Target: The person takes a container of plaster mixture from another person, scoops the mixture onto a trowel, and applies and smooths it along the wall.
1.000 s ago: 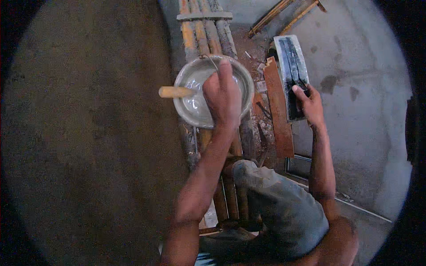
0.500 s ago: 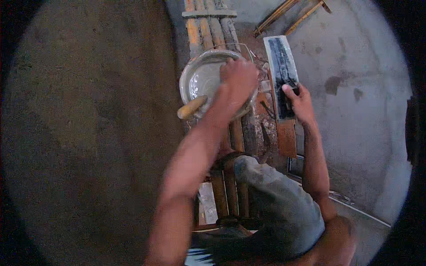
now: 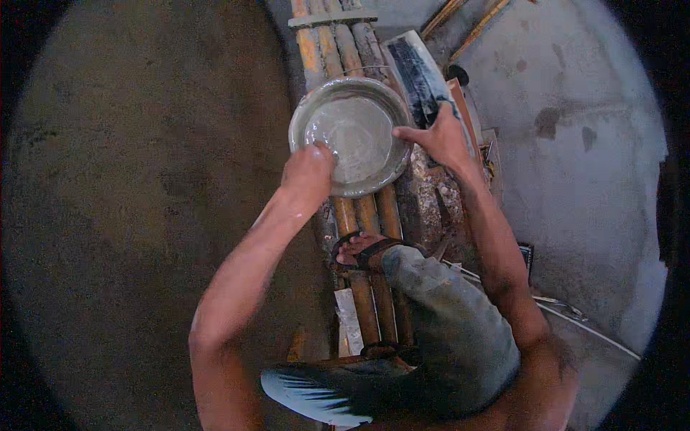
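A round grey container [image 3: 353,136] with wet grey material inside and a wire handle stands on wooden poles. My left hand [image 3: 307,169] is curled at its lower-left rim, fingers closed; what they hold is hidden. My right hand [image 3: 438,140] grips a long rectangular trowel [image 3: 410,65], its dark, smeared plate just beside the container's right side. The right thumb reaches left onto the container's rim.
The scaffold-like bench of round poles [image 3: 388,215] bears my sandaled foot [image 3: 356,250]. To the right lie debris [image 3: 431,201] and a thin pale rod [image 3: 589,330] by a grey wall or floor [image 3: 575,179]. Bamboo pieces [image 3: 474,29] lean at the back right.
My left hand has moved from inside the container to its lower-left rim; the protruding wooden handle is now out of sight. My right hand and trowel have shifted up and left, against the container.
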`<state>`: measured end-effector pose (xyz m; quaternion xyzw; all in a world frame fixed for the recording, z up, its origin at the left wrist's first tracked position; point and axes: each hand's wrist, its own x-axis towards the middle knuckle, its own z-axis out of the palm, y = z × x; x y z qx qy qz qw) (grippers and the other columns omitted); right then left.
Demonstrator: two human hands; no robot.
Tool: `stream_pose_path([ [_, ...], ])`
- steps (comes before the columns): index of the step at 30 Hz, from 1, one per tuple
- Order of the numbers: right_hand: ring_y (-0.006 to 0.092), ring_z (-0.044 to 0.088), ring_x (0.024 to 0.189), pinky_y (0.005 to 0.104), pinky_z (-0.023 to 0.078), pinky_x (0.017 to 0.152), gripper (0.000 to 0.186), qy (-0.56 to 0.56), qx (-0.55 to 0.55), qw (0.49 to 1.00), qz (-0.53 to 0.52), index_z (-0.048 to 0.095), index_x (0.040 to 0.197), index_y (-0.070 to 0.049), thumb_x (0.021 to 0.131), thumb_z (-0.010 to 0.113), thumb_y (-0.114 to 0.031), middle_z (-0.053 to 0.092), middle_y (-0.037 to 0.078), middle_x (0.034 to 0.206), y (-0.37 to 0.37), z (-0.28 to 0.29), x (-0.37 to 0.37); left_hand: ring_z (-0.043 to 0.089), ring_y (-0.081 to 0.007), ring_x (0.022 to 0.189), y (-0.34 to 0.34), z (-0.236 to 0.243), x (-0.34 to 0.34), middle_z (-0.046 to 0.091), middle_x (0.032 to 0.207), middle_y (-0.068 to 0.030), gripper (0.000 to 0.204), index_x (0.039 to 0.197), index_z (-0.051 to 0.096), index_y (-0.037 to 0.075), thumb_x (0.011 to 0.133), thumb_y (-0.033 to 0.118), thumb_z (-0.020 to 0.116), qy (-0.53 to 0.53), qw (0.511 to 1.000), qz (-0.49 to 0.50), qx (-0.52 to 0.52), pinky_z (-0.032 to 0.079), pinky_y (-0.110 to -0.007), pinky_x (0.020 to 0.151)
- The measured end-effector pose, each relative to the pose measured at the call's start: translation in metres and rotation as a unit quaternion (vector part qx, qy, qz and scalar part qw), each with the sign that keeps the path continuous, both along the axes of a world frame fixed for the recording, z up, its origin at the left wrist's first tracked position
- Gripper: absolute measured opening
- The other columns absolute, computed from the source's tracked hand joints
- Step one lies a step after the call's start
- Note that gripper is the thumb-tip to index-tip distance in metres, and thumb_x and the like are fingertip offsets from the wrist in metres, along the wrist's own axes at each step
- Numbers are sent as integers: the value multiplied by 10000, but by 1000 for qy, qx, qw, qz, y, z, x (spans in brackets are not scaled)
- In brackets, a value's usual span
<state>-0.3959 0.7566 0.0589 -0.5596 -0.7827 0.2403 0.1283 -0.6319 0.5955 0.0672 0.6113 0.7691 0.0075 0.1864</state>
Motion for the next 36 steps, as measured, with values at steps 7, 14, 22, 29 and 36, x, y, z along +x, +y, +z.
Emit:
stream_pose_path([
  [7,270,708,956,401,531,907,759,178,-182,967,-10,663,1194,16,675,904,-483,736,150,1068,19,-42,16,716,-420,913,29,15,-21,718,984,-232,281,1017,724,37,810,227,705,-47,975,-96,-193,602,-467,786],
  [14,252,698,911,388,535,879,612,200,-171,964,-36,688,1110,12,719,889,-413,734,128,988,10,-35,18,747,-326,881,21,76,-12,729,971,-180,245,1010,717,28,894,238,664,231,938,-214,-148,616,-439,732],
  [22,187,672,867,356,529,829,554,187,-111,976,-22,669,1068,1,717,897,-363,712,86,951,9,-48,13,743,-318,913,38,27,-34,744,992,-165,265,1072,742,53,842,155,656,120,946,-153,-260,605,-418,798],
  [29,190,648,670,331,533,676,504,186,-173,962,-103,670,994,-9,858,770,-484,687,69,790,16,-52,34,688,-435,879,-28,2,-35,692,915,-267,418,1158,648,8,809,238,657,-131,979,-50,-145,562,-494,815],
  [36,120,532,512,263,400,487,367,385,-291,864,-143,651,891,-47,1029,560,-374,539,-1,603,8,-15,58,655,-484,961,-71,-37,-18,675,954,-303,362,1023,627,-39,799,243,667,-202,972,105,-62,529,-521,851],
])
